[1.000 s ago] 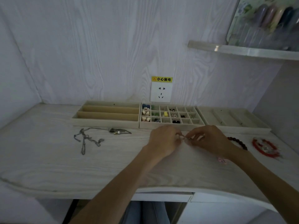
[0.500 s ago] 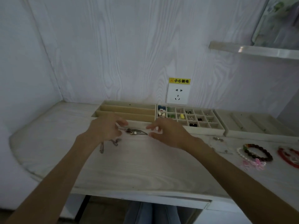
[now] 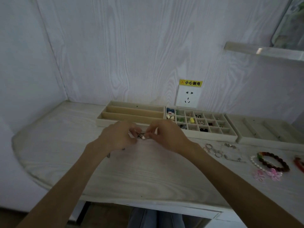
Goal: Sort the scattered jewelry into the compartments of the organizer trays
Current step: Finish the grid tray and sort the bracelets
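Hands meet over one necklace, three trays behind.
Left hand [image 3: 118, 137] and right hand [image 3: 164, 135] both pinch the necklace [image 3: 142, 136] in curled fingers above the counter [image 3: 148, 175] — just before the long-slot tray [image 3: 131, 115]; grid tray [image 3: 213, 137], ridged tray [image 3: 266, 129] rightward; two beaded bracelets [image 3: 271, 161] lie loose.

One head-worn camera looks forward and down, close over the hands [image 3: 141, 137], facing the counter [image 3: 148, 175] and wall beyond them.

Home dressing nook, desk [image 3: 148, 178], wall socket [image 3: 188, 96]
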`<state>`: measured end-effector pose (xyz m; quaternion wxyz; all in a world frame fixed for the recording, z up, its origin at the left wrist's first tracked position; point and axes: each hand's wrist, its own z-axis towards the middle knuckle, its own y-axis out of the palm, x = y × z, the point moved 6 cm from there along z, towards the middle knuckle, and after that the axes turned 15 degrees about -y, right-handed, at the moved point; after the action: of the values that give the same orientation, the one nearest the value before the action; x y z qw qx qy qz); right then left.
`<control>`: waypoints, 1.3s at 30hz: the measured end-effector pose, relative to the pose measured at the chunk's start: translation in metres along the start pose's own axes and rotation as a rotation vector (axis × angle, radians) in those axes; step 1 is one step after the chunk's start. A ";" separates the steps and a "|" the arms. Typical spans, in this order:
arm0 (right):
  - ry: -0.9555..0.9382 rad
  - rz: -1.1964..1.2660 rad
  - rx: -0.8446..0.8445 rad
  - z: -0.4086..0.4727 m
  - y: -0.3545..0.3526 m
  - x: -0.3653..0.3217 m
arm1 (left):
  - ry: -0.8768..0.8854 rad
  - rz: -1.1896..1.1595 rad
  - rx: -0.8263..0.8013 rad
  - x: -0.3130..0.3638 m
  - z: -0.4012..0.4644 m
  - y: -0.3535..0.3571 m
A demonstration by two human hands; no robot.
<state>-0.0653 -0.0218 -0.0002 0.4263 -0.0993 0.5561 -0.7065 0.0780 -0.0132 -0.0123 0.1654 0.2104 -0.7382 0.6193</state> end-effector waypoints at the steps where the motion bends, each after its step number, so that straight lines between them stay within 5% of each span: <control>1: 0.022 0.058 0.014 -0.004 -0.005 0.003 | 0.013 -0.035 0.000 0.003 -0.001 0.000; 10: 0.367 0.625 0.284 -0.057 -0.047 0.042 | 0.126 -0.369 -0.089 0.068 -0.009 0.010; 21: 0.377 0.251 0.684 -0.107 -0.088 0.060 | 0.124 -0.649 -0.251 0.143 -0.017 0.065; 30: 0.264 0.257 0.562 -0.119 -0.099 0.059 | -0.034 -0.771 -0.316 0.141 -0.008 0.072; 39: 0.310 0.478 0.564 -0.127 -0.115 0.063 | 0.187 -0.643 -0.410 0.155 -0.015 0.073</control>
<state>-0.2384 0.0243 0.0330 0.5002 0.2613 0.4056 -0.7190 -0.0930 -0.0040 0.0074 0.4560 0.3361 -0.7249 0.3919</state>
